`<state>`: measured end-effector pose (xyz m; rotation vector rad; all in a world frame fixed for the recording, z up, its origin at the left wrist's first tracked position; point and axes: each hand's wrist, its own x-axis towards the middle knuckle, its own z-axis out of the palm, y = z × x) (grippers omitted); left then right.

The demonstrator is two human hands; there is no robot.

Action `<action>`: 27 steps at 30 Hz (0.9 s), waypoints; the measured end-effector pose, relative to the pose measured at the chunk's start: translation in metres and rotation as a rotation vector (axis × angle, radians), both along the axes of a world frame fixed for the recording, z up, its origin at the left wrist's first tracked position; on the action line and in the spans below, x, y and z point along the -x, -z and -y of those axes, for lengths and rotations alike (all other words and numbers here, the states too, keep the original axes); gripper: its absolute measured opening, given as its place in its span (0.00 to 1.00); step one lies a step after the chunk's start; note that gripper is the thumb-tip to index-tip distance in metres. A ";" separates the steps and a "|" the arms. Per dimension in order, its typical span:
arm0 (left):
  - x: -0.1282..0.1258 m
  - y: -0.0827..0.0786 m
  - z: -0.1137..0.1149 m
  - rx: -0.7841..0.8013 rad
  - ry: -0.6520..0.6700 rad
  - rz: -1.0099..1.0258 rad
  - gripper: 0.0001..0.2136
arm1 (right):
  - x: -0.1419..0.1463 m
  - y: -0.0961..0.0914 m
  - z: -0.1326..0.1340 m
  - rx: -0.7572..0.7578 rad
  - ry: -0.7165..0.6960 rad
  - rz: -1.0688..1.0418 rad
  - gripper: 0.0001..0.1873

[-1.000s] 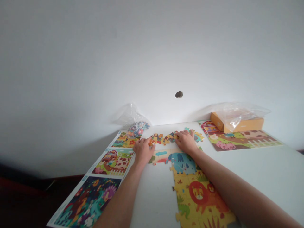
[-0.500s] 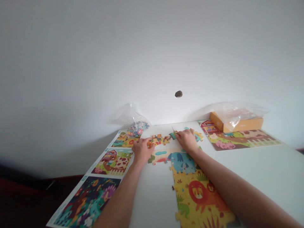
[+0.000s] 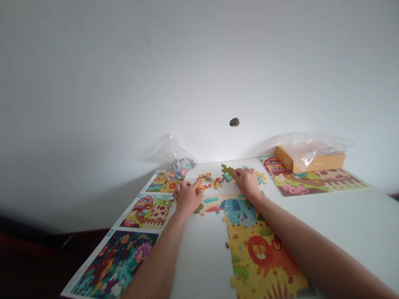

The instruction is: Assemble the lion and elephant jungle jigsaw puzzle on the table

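My right hand [image 3: 247,183] pinches a green jigsaw piece [image 3: 227,169], raised and tilted above the table behind the elephants. Loose teal and yellow jigsaw pieces [image 3: 261,177] lie beside and partly behind this hand. My left hand [image 3: 187,197] rests at a group of orange and yellow jigsaw pieces [image 3: 204,179], index finger stretched out and thumb apart from it. An orange piece shows between that finger and thumb, apparently lying on the table. Between my forearms lies the partly joined puzzle [image 3: 249,249], with blue elephants, red-maned lions and a green crocodile on yellow ground.
At left a printed sheet [image 3: 107,233] shows several pictures. A clear bag of puzzle pieces [image 3: 181,167] stands at its far end. On the back right, an orange box [image 3: 327,162] under clear plastic sits on a farm picture [image 3: 311,186]. A white wall [image 3: 199,83] with a hole rises behind.
The green piece in my right hand has turned from edge-on to show its flat face. My left index finger has straightened over the orange pieces, moving slightly away from the thumb.
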<state>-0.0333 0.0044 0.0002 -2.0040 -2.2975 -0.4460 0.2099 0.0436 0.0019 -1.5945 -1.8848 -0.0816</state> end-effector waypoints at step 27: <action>-0.002 0.007 0.003 -0.076 0.282 0.046 0.22 | 0.000 0.004 -0.002 -0.056 0.058 -0.135 0.12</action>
